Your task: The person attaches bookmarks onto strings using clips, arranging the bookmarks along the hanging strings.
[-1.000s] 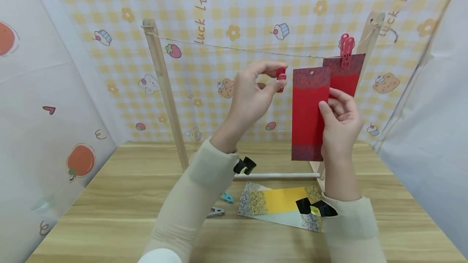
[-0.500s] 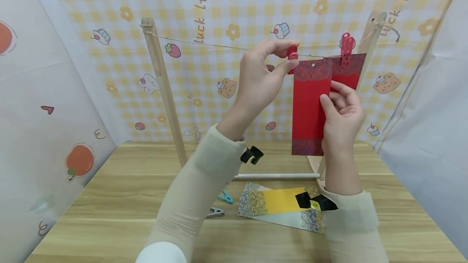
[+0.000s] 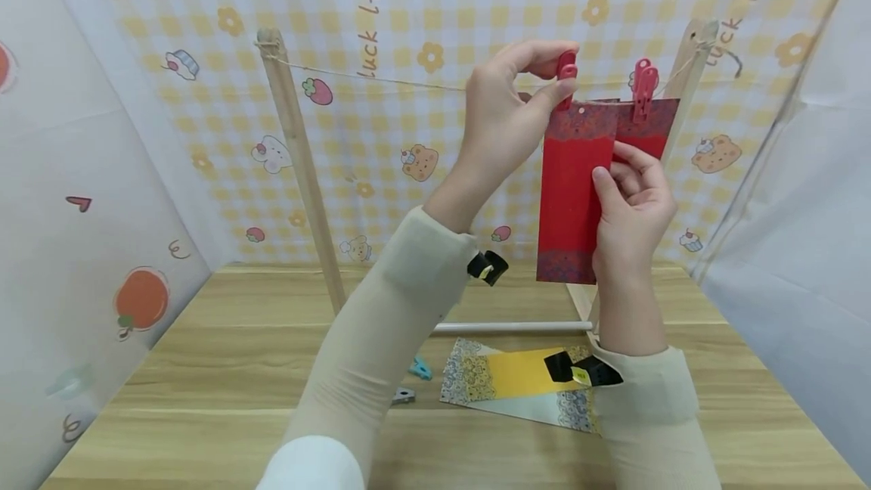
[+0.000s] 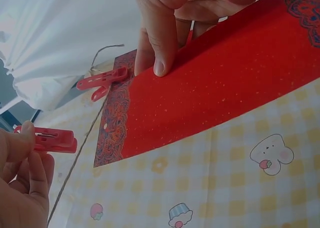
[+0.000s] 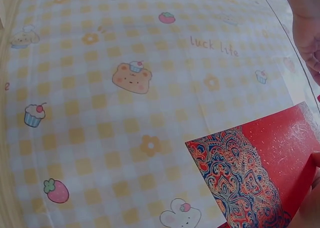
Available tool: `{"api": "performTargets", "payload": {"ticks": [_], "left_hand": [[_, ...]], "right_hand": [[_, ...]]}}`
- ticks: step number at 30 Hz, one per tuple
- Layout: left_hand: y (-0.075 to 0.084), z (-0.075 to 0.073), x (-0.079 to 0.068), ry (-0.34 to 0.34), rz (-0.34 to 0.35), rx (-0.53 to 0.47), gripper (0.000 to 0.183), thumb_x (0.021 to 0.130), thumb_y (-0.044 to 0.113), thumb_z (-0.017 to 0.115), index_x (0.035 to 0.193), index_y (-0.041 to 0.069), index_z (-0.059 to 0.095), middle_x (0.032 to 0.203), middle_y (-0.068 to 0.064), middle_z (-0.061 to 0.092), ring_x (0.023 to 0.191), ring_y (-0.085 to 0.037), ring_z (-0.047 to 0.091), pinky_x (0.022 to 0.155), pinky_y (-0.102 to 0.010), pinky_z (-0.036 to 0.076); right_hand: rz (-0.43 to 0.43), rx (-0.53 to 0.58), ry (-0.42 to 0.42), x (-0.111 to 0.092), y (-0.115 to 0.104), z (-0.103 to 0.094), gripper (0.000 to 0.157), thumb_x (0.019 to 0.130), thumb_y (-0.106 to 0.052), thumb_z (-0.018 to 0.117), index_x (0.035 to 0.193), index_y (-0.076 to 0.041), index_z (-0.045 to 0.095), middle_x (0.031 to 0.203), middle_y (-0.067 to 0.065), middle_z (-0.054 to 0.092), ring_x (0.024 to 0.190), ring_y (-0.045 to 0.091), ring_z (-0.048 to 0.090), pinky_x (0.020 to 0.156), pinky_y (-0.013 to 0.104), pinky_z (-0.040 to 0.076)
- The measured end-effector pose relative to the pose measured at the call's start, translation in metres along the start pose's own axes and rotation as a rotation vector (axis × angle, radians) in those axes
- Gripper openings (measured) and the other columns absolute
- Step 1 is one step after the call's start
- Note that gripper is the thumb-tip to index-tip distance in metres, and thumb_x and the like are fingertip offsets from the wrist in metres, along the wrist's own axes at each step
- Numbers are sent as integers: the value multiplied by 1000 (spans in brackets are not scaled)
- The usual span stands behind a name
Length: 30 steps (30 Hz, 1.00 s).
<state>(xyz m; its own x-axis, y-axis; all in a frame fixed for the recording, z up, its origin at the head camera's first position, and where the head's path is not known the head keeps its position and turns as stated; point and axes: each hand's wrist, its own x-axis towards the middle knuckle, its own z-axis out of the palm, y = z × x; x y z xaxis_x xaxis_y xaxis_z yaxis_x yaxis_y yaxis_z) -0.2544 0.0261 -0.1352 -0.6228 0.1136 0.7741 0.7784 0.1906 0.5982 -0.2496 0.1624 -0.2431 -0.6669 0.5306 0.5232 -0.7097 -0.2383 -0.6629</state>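
My left hand (image 3: 506,108) pinches a red clothespin (image 3: 566,80) between thumb and fingers, right at the upper left corner of a red card (image 3: 574,203). The card has patterned bands at both ends and a small hole near its top. My right hand (image 3: 633,206) holds this card upright by its right edge, thumb in front. Its top edge overlaps the string (image 3: 408,82). Behind it, a second red card (image 3: 649,123) hangs from the string by another red clothespin (image 3: 643,91). In the left wrist view the pinched clothespin (image 4: 55,139) is apart from the card (image 4: 210,98).
Two wooden posts (image 3: 299,165) carry the string, with a white rod (image 3: 513,327) low between them. On the wooden table (image 3: 224,376) lie a yellow card (image 3: 527,373) over a pale card (image 3: 524,405), a blue clothespin (image 3: 420,367) and a grey clothespin (image 3: 404,395).
My left hand has moved up and right with the clothespin, to the card's top corner. My right hand has raised the red card slightly, bringing its top to the string.
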Motion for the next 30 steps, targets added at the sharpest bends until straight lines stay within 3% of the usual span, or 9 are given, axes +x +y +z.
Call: {"api": "performTargets", "payload": {"ticks": [30], "left_hand": [[-1, 20, 12, -66, -52, 38, 30, 88, 8, 74, 117, 7, 73, 98, -4, 76, 90, -4, 63, 66, -16, 54]], "right_hand": [[-18, 117, 16, -1, 7, -1, 19, 85, 6, 71, 101, -4, 70, 78, 5, 68, 77, 17, 61, 67, 21, 53]]}}
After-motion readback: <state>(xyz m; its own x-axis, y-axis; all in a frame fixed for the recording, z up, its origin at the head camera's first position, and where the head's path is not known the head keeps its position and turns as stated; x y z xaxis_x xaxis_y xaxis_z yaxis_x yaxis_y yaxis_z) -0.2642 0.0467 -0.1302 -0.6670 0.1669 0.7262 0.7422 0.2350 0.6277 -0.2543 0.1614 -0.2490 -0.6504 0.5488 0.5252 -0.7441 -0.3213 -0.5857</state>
